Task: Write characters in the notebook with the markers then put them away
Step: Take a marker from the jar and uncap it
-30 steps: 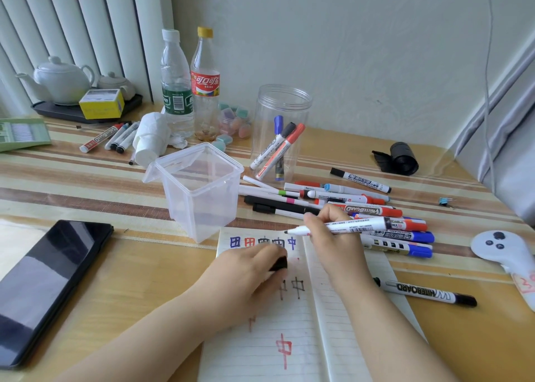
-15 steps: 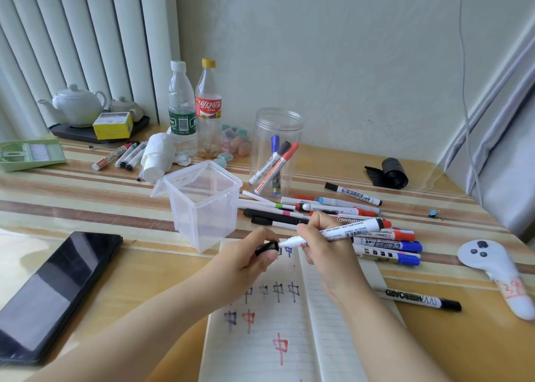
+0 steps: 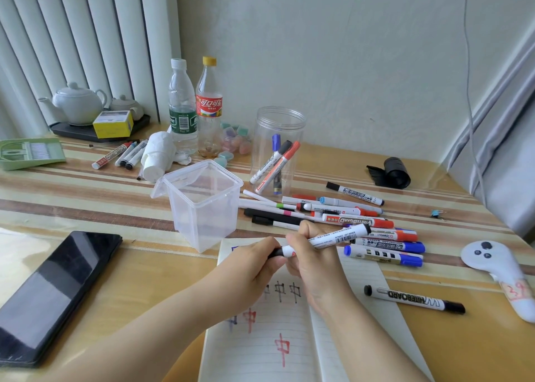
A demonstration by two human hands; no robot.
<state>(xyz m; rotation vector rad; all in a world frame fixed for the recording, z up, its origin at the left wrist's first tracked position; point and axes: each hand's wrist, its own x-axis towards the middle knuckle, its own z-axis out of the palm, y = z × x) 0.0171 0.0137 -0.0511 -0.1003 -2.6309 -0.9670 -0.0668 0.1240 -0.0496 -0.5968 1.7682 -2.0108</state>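
Note:
An open lined notebook [image 3: 292, 355] with red, blue and black characters lies at the table's near edge. Above it my right hand [image 3: 315, 263] grips a white marker with black ends [image 3: 338, 238], held nearly level. My left hand [image 3: 252, 261] pinches the marker's black cap [image 3: 276, 251], which sits on the marker's tip. A loose pile of markers [image 3: 356, 221] lies just behind the hands. A round clear jar [image 3: 279, 150] behind it holds three markers. One black marker [image 3: 414, 299] lies to the right of the notebook.
A square clear plastic tub [image 3: 202, 205] stands left of the pile. A black phone [image 3: 55, 292] lies near left. Two bottles [image 3: 195, 106], a tissue roll, three markers [image 3: 121, 155], a green tray and a teapot tray are at the back left. A white controller [image 3: 498, 268] lies right.
Both hands rose off the page. My left hand brought the black cap up to the marker's bare tip and now it is on the tip. The view also tilted upward.

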